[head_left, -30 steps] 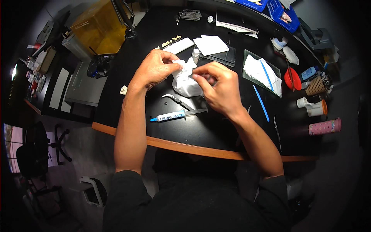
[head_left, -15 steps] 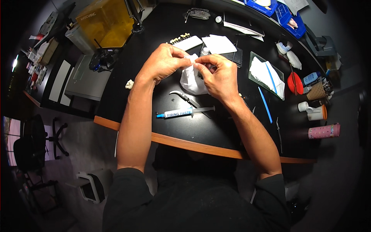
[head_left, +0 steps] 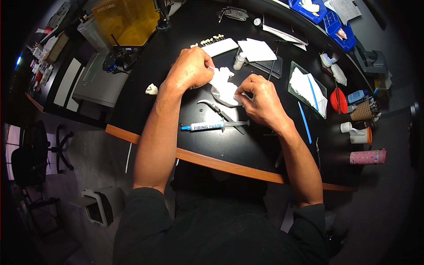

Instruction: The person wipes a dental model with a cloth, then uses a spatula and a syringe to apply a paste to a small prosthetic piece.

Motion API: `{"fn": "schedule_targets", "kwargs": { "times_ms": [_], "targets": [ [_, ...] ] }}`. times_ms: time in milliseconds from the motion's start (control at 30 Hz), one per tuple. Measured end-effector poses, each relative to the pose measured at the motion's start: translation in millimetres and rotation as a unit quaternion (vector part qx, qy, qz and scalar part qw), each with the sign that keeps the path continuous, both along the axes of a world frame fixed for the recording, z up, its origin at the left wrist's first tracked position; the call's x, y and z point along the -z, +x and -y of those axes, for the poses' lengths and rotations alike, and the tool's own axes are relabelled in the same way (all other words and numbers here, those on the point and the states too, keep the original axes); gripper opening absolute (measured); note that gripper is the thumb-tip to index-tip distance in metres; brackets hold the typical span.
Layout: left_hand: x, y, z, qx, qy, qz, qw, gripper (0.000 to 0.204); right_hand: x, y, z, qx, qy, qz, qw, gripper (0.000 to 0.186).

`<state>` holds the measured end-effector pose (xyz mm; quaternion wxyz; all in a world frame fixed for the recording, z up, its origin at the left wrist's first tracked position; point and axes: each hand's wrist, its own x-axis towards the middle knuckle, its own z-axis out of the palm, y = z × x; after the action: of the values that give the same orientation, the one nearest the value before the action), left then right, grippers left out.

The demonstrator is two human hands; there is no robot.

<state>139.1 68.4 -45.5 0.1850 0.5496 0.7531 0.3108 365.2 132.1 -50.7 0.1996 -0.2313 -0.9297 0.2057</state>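
A soft white bundle (head_left: 224, 90), crumpled like a thin bag or tissue with a fluffy top, lies on the black table between my hands. My left hand (head_left: 192, 70) is closed on its upper left edge, and the fingertips are partly hidden. On the other side, my right hand (head_left: 261, 99) pinches its right edge between thumb and fingers. Just nearer to me lies a curved-tip tool with a dark handle (head_left: 216, 110), like tweezers. A clear syringe of paste (head_left: 207, 126) with a blue tip rests below that. Beyond the bundle stands a small glass bottle (head_left: 239, 61).
Behind my hands are a white block (head_left: 219, 47), a row of tooth-shaped shade tabs (head_left: 213, 40) and white paper sheets (head_left: 257, 51). To the right lie a glass plate (head_left: 293, 93), a blue stick (head_left: 304, 122), a red bowl (head_left: 338, 100) and a pink tumbler (head_left: 368, 157). Wood edging (head_left: 229, 166) borders the table's front.
My hands have moved apart from their meeting point at the bundle's top; my right hand is lower and to the right. The bundle's top has opened out, showing fluffy white material. The view has shifted slightly.
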Motion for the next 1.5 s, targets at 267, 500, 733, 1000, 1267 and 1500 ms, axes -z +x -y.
{"fn": "schedule_targets", "kwargs": {
  "times_ms": [267,500,733,1000,1267,1500],
  "targets": [
    [6.2,-6.3,0.6,-0.045,-0.006,-0.052,0.998,0.020,0.7,8.7,2.5,0.016,-0.017,0.046,0.999,0.006],
    [2.6,-6.9,0.7,-0.047,0.005,-0.052,0.998,0.022,-2.7,26.6,1.0,0.023,0.021,-0.040,0.999,0.009],
    [-10.3,-6.4,7.7,0.009,0.011,0.065,0.998,0.050,-12.4,61.5,2.1,0.057,0.019,-0.062,0.996,0.028],
    [-22.8,5.3,0.4,0.017,0.278,-0.001,0.960,0.039,8.9,66.9,2.4,0.053,0.086,-0.025,0.995,0.018],
    [-23.6,84.3,-2.8,0.247,0.258,0.104,0.928,0.014,-3.3,92.8,0.3,0.064,-0.317,-0.183,0.929,0.014],
    [-41.6,110.8,-26.7,0.285,0.127,0.075,0.947,0.012,1.0,122.6,-17.0,0.018,-0.597,-0.361,0.717,0.020]
  ]
}}
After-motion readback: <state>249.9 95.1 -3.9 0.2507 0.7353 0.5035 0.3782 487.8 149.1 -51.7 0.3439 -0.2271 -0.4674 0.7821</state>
